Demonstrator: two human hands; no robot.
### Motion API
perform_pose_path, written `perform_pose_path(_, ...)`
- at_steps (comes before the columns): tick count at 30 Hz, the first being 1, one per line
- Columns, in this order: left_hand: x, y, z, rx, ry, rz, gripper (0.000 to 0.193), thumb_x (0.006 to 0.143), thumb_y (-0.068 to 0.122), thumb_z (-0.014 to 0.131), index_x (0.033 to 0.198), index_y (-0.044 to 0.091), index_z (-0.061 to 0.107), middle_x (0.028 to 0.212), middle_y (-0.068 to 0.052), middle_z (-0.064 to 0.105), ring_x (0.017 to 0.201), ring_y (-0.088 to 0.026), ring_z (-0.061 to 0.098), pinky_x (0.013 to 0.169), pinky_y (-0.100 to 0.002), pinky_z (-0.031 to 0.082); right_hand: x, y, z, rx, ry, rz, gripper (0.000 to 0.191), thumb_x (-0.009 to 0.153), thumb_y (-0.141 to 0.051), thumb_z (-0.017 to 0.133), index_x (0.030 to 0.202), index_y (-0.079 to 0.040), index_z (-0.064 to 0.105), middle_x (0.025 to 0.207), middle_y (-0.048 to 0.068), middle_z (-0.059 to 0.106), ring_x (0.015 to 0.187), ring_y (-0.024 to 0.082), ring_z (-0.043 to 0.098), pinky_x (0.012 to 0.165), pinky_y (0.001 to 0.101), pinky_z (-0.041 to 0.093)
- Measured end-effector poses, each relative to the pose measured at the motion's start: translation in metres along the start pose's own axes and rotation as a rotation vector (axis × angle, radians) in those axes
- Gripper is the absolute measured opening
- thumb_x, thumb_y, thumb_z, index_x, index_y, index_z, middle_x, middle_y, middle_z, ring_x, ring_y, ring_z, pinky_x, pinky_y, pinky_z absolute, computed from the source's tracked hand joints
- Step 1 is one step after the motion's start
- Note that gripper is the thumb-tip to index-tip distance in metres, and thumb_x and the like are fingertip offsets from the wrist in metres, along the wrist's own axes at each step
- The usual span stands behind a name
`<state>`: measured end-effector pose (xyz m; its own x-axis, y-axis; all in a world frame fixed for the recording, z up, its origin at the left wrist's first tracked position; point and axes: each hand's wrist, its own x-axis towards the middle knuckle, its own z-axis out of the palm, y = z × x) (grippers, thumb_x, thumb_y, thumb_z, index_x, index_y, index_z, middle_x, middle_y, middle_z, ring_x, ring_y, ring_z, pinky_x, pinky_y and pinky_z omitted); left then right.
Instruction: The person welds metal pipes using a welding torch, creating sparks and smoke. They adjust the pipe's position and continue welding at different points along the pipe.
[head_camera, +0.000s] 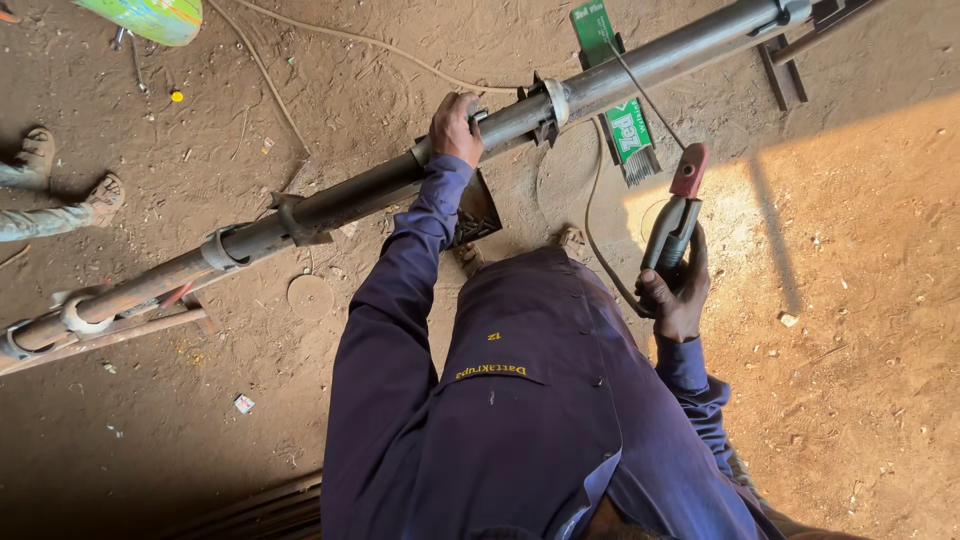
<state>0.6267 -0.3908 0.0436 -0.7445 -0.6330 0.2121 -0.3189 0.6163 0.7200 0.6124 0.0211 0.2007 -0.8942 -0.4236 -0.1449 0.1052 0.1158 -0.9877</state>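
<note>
The scene was viewed from a single head-worn camera, aimed steeply down over the wearer's chest. The pipe (400, 180), both hands and the dirt floor (860, 330) were taken in at arm's length.

A green packet of welding rods (622, 120) lies on the dirt floor (860, 300) in the upper middle of the frame, grey rod ends fanning out from its lower end. At the upper left corner sits part of a green rounded object (150, 17). At the left edge, another person's two dusty shoes (70, 175) show. A thin cord (340, 38) snakes across the top. A round metal disc (310, 296) lies at centre left, and a small scrap of paper (244, 403) lower left.
</note>
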Motion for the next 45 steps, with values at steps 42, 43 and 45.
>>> perform_pose_path(42, 0.0, -0.031, 0.039, 0.06, 0.074, -0.011, 0.079, 0.081, -0.006, 0.078, 0.148, 0.014, 0.044, 0.09, -0.004, 0.069, 0.085, -0.021, 0.073, 0.08, -0.035, 0.064, -0.02, 0.0, 0.029, 0.008, 0.005, -0.009, 0.112, 0.084, -0.04, 0.088, 0.167, 0.0, 0.024, 0.104, 0.008, 0.063, 0.08, 0.012, 0.061, 0.066, 0.026, 0.052)
perform_pose_path(43, 0.001, -0.031, 0.039, 0.073, 0.089, -0.006, 0.079, 0.079, -0.005, 0.079, 0.148, 0.012, 0.043, 0.09, -0.004, 0.069, 0.085, -0.022, 0.073, 0.079, -0.036, 0.063, -0.02, 0.001, 0.03, 0.028, 0.004, -0.016, 0.112, 0.086, -0.039, 0.088, 0.168, 0.001, 0.022, 0.109, 0.008, 0.062, 0.084, 0.012, 0.061, 0.068, 0.026, 0.052)
perform_pose_path(45, 0.001, -0.03, 0.039, 0.099, 0.122, 0.008, 0.081, 0.076, -0.004, 0.081, 0.147, 0.01, 0.043, 0.09, -0.006, 0.069, 0.085, -0.024, 0.072, 0.077, -0.039, 0.061, -0.021, 0.0, 0.031, 0.01, 0.006, -0.013, 0.112, 0.085, -0.038, 0.088, 0.168, 0.002, 0.024, 0.109, 0.008, 0.063, 0.082, 0.012, 0.06, 0.067, 0.0255, 0.051)
